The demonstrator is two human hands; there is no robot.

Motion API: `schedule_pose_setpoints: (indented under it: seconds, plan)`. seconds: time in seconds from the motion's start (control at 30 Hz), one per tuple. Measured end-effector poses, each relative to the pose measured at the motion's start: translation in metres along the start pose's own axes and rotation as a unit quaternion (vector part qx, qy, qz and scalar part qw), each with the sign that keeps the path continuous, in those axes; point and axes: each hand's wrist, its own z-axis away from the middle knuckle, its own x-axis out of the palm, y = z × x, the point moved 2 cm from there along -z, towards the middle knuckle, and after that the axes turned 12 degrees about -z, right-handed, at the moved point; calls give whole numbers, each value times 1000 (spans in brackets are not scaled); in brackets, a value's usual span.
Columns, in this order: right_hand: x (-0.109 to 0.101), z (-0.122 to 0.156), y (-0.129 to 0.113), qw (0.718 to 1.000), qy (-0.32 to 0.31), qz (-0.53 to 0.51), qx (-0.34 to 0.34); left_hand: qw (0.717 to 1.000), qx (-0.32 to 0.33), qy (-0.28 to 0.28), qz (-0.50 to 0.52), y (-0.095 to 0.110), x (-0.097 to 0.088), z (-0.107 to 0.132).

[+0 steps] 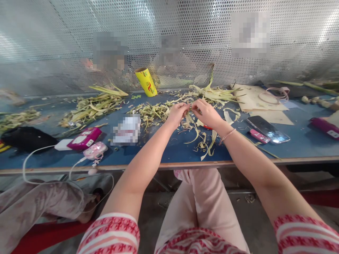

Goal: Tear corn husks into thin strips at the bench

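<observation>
My left hand [179, 114] and my right hand [203, 111] meet above the middle of the blue table, thumbs and fingers pinched together. Between the fingertips is a small plant piece [190, 107], mostly hidden by them. A pale peeled strip [195, 131] curls down below the hands; whether it joins the held piece I cannot tell. Left of my left hand lies a heap of chopped, pale green plant scraps [152, 113]. Long leafy stalks [215, 93] spread behind my right hand. Curled peelings [209, 148] lie near the table's front edge.
A yellow cardboard tube [147, 83] stands tilted against the perforated metal screen [169, 21]. More plant scraps [91, 107], a magenta device [86, 138] and a cabled pink case [95, 150] lie left. A phone [267, 128] and brown card [261, 98] lie right. Another person's legs [39, 204] show at left.
</observation>
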Motion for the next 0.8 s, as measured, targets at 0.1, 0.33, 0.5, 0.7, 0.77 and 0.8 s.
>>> schedule_pose_setpoints:
  seconds: [0.1, 0.33, 0.5, 0.7, 0.77, 0.8]
  plan:
    - [-1, 0, -2, 1000, -12, -3, -27, 999, -23, 4, 39, 2, 1, 1]
    - [0, -2, 2, 999, 6, -38, -10, 984, -56, -20, 167, 7, 0, 4]
    - [3, -3, 8, 994, 49, -88, 38, 972, -37, -14, 230, 2, -2, 0]
    - [2, -2, 10, 993, 36, -98, 49, 965, -4, 26, 260, 0, -9, -6]
    - [2, -3, 10, 992, 41, -101, 60, 963, 4, 27, 267, -2, -13, -8]
    - [1, -3, 10, 991, 44, -104, 66, 961, 8, 30, 275, -3, -14, -10]
